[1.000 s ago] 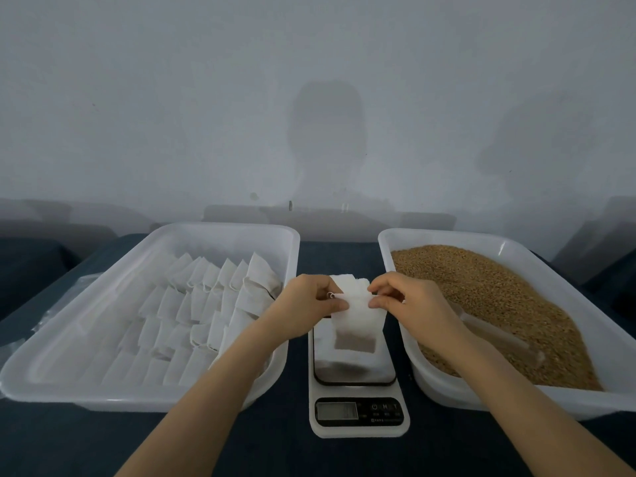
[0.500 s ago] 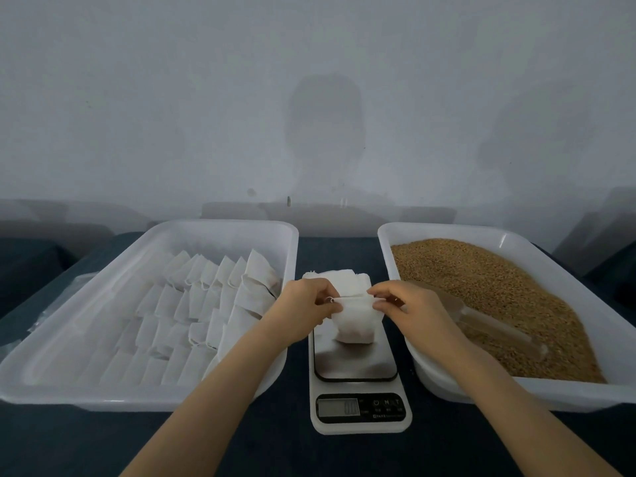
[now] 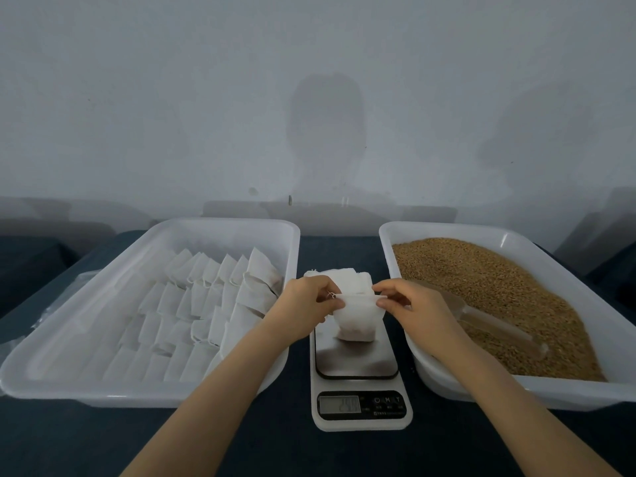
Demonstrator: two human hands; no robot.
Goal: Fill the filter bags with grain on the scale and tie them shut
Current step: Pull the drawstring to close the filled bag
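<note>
I saw left hand (image 3: pixel 307 302) and right hand (image 3: pixel 414 305) fingers pinching the filter bag (image 3: pixel 358 320) on the scale (image 3: pixel 358 368): not yet tied, many bags (image 3: pixel 192 304) apparently finished beside.

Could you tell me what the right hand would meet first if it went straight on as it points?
The right hand pinches the rim of the filter bag; going on leftward, it would probably meet the left hand first, though depth is unclear.
</note>
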